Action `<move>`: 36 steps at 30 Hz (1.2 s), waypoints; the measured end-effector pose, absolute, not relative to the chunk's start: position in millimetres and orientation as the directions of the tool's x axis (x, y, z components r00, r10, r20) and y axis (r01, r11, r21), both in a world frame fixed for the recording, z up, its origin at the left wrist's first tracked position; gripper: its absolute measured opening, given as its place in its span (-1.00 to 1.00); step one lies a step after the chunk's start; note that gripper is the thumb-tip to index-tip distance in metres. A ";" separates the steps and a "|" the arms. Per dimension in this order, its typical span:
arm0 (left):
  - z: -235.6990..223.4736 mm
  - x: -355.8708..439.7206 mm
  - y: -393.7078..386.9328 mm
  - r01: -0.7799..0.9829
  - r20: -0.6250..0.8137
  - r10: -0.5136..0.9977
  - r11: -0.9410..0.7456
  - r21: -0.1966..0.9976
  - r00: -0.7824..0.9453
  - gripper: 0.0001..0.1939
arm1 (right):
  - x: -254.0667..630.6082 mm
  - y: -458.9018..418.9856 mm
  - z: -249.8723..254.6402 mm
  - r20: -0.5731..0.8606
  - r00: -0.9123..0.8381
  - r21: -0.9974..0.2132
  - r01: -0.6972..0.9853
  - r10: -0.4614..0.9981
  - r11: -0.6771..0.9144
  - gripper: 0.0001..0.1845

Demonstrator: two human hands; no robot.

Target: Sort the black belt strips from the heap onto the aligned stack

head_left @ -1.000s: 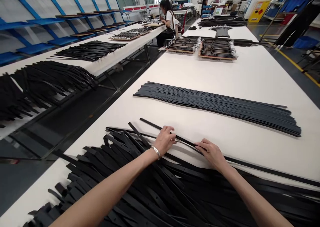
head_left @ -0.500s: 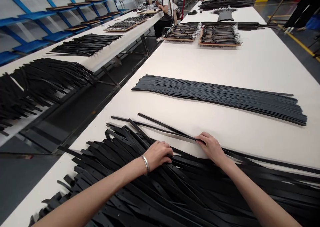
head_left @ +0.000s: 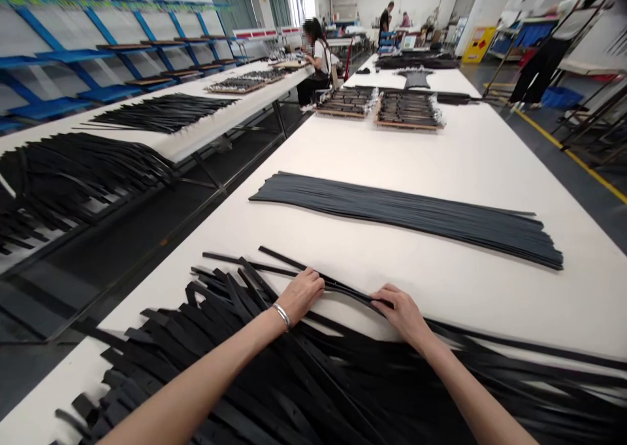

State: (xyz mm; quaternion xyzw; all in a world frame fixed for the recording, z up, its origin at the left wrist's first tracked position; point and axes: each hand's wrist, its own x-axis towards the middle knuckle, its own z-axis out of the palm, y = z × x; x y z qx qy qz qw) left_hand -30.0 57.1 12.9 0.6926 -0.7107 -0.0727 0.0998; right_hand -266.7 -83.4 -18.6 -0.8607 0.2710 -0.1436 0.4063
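Note:
Two long black strips (head_left: 343,288) lie along the far side of a big loose heap of black strips (head_left: 206,360). My right hand (head_left: 399,311) pinches these two strips together near their middle. To its left, my left hand (head_left: 301,295), with a silver bangle at the wrist, has its fingers closed on the same strips. Their left ends spread apart beyond my left hand. Past my hands, a neat flat bundle of dark strips (head_left: 406,219) stretches across the white table (head_left: 343,151).
Farther up the table stand two racks of dark pieces (head_left: 409,110). On the left, another table holds more black strips (head_left: 78,170), with blue shelving (head_left: 88,56) behind it. A person (head_left: 318,63) sits at that table; another person (head_left: 543,59) stands at right.
My left hand has moved from the heap up to the strips pinched by my right hand, and closed on them. The view has tilted up, showing more of the room.

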 end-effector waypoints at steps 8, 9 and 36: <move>-0.9 -13.3 38.7 -0.991 0.002 -1.000 -0.016 0.134 0.016 -0.94 | -270.6 -75.8 -23.3 0.212 0.870 -0.625 -0.230 -0.445 -0.746 -0.73; 2.9 -0.9 43.5 -0.991 -0.071 -0.995 -0.073 0.112 0.065 -0.90 | -271.8 -76.6 -24.9 0.220 0.871 -0.609 -0.229 -0.439 -0.760 -0.72; 71.5 107.3 111.4 -0.778 0.040 -0.799 -0.594 -0.206 0.600 -0.64 | -275.0 -76.6 -37.3 0.200 0.826 -0.660 -0.284 -0.528 -0.695 -0.70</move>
